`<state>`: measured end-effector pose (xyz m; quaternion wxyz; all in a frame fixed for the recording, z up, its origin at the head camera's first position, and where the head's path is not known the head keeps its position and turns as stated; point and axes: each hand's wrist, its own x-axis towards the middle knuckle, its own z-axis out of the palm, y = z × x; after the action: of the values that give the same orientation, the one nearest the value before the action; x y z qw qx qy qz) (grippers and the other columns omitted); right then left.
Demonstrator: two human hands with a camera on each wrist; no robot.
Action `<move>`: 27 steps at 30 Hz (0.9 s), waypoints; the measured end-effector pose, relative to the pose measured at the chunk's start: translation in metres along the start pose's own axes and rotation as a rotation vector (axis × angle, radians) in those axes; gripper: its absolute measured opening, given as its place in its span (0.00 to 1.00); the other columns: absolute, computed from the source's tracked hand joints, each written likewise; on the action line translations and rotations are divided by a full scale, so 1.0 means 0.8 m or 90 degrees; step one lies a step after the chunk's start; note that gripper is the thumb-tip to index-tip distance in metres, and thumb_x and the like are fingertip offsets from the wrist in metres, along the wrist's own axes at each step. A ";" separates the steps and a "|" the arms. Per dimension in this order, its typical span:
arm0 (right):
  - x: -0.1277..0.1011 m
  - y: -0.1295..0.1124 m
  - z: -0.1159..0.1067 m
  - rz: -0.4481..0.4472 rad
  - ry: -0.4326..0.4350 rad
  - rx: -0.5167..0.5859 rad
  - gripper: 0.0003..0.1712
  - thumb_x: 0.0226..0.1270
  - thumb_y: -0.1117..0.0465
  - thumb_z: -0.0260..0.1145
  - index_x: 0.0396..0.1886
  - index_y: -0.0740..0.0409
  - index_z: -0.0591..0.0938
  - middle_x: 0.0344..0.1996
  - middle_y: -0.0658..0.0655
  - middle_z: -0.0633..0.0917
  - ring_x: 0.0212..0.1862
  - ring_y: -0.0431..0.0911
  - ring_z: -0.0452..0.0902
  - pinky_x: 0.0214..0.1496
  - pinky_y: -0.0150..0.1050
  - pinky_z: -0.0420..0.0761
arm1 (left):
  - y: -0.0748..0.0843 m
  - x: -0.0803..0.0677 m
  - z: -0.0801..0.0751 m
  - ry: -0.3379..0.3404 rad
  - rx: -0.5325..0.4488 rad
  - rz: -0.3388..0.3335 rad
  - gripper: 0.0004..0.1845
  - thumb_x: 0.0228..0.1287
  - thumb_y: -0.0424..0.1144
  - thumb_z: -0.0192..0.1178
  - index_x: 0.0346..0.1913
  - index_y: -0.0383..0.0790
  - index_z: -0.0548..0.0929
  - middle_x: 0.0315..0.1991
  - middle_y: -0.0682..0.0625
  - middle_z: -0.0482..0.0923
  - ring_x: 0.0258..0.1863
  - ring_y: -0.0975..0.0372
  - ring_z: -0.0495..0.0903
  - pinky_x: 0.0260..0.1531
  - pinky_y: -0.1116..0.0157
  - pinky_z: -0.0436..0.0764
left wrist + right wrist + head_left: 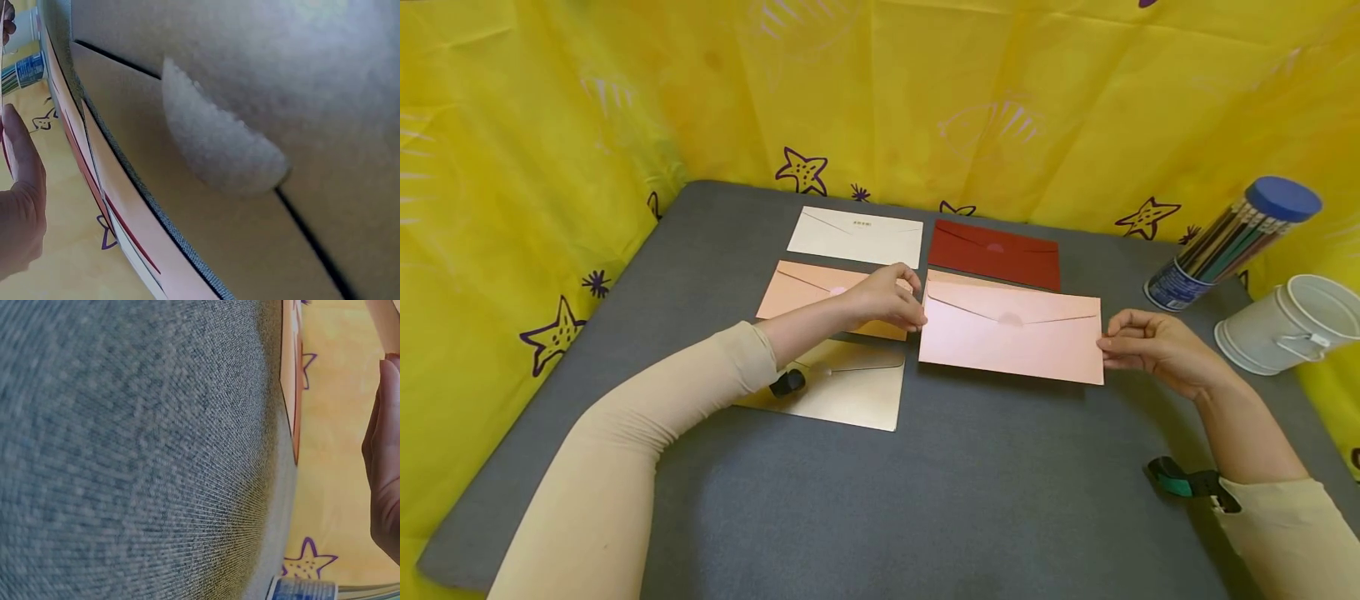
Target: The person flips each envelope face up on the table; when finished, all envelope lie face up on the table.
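Fingers: left hand [886,300] and right hand [1153,342] each pinch one short edge of the pink envelope [1011,332].
Pink envelope: between both hands, flap up, above the grey desk [925,500].
Gold envelope [850,392]: beneath the left wrist.

The left forearm hides part of the gold envelope [850,387]; the white cup [1292,325] beyond the right grip [1150,343] is cut off.

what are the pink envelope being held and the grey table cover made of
The large pink envelope looks like pearlescent paper: a soft sheen, crisp flap folds, flat stiff edges. The grey table cover seems a woven or felt-like fabric, matte, with a fine weave visible in the right wrist view.
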<state>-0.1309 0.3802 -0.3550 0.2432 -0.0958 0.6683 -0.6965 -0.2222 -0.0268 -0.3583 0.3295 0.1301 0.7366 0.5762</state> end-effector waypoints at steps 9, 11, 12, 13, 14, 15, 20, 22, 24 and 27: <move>0.005 0.004 0.005 0.117 0.003 -0.194 0.34 0.66 0.74 0.62 0.64 0.41 0.62 0.34 0.50 0.85 0.34 0.45 0.87 0.38 0.43 0.89 | -0.010 0.001 0.005 -0.083 0.163 0.027 0.29 0.61 0.28 0.66 0.62 0.39 0.64 0.30 0.45 0.84 0.27 0.61 0.85 0.33 0.68 0.87; 0.005 0.005 0.006 0.126 -0.034 -0.211 0.32 0.67 0.73 0.62 0.64 0.42 0.64 0.33 0.49 0.85 0.35 0.45 0.88 0.38 0.44 0.89 | -0.012 0.001 0.009 -0.087 0.187 0.023 0.26 0.62 0.29 0.65 0.59 0.38 0.66 0.28 0.46 0.83 0.25 0.62 0.84 0.30 0.70 0.86; 0.006 0.006 0.006 0.131 -0.051 -0.215 0.31 0.68 0.72 0.62 0.63 0.42 0.64 0.33 0.49 0.85 0.35 0.45 0.88 0.38 0.44 0.89 | -0.013 0.000 0.012 -0.086 0.199 0.022 0.24 0.62 0.29 0.65 0.58 0.37 0.66 0.27 0.47 0.83 0.24 0.63 0.84 0.29 0.70 0.85; 0.006 0.007 0.006 0.138 -0.066 -0.219 0.30 0.69 0.71 0.61 0.63 0.42 0.64 0.32 0.49 0.85 0.35 0.45 0.88 0.38 0.44 0.89 | -0.013 0.000 0.014 -0.084 0.216 0.022 0.23 0.62 0.29 0.66 0.56 0.36 0.67 0.26 0.47 0.83 0.22 0.63 0.83 0.28 0.71 0.84; 0.007 0.007 0.006 0.145 -0.078 -0.219 0.28 0.70 0.71 0.61 0.62 0.43 0.65 0.32 0.50 0.86 0.34 0.46 0.89 0.38 0.44 0.89 | -0.015 0.000 0.016 -0.081 0.243 0.024 0.22 0.62 0.30 0.66 0.54 0.35 0.68 0.25 0.48 0.82 0.21 0.65 0.83 0.28 0.72 0.84; 0.007 0.008 0.006 0.153 -0.086 -0.220 0.27 0.70 0.70 0.60 0.61 0.43 0.65 0.32 0.50 0.86 0.34 0.46 0.89 0.38 0.43 0.89 | -0.016 0.001 0.019 -0.079 0.272 0.026 0.21 0.61 0.31 0.67 0.53 0.35 0.70 0.24 0.50 0.81 0.20 0.66 0.82 0.28 0.73 0.83; 0.011 0.011 0.010 0.195 -0.099 -0.238 0.18 0.71 0.67 0.60 0.56 0.48 0.69 0.33 0.53 0.89 0.34 0.45 0.89 0.39 0.40 0.89 | -0.019 0.003 0.026 -0.063 0.383 0.036 0.18 0.59 0.34 0.70 0.48 0.36 0.73 0.24 0.53 0.78 0.16 0.69 0.78 0.26 0.75 0.78; 0.012 0.011 0.011 0.204 -0.095 -0.253 0.15 0.71 0.66 0.61 0.54 0.52 0.70 0.33 0.53 0.89 0.34 0.44 0.89 0.39 0.39 0.89 | -0.019 0.003 0.027 -0.058 0.393 0.037 0.18 0.59 0.35 0.70 0.47 0.37 0.74 0.24 0.53 0.77 0.16 0.68 0.77 0.25 0.75 0.77; 0.013 0.012 0.012 0.207 -0.090 -0.269 0.14 0.71 0.66 0.61 0.53 0.55 0.71 0.33 0.53 0.89 0.34 0.43 0.88 0.39 0.38 0.89 | -0.020 0.003 0.028 -0.058 0.399 0.040 0.17 0.58 0.35 0.70 0.46 0.37 0.75 0.22 0.54 0.77 0.16 0.68 0.76 0.24 0.75 0.76; 0.015 0.013 0.014 0.210 -0.080 -0.296 0.16 0.70 0.65 0.63 0.53 0.61 0.71 0.32 0.53 0.89 0.34 0.42 0.88 0.39 0.38 0.89 | -0.022 0.005 0.028 -0.060 0.409 0.045 0.16 0.58 0.35 0.71 0.43 0.37 0.75 0.19 0.55 0.75 0.14 0.69 0.76 0.22 0.76 0.75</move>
<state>-0.1339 0.3652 -0.3663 0.3653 -0.0819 0.8001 -0.4687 -0.2078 -0.0126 -0.3788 0.2856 0.2793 0.8596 0.3187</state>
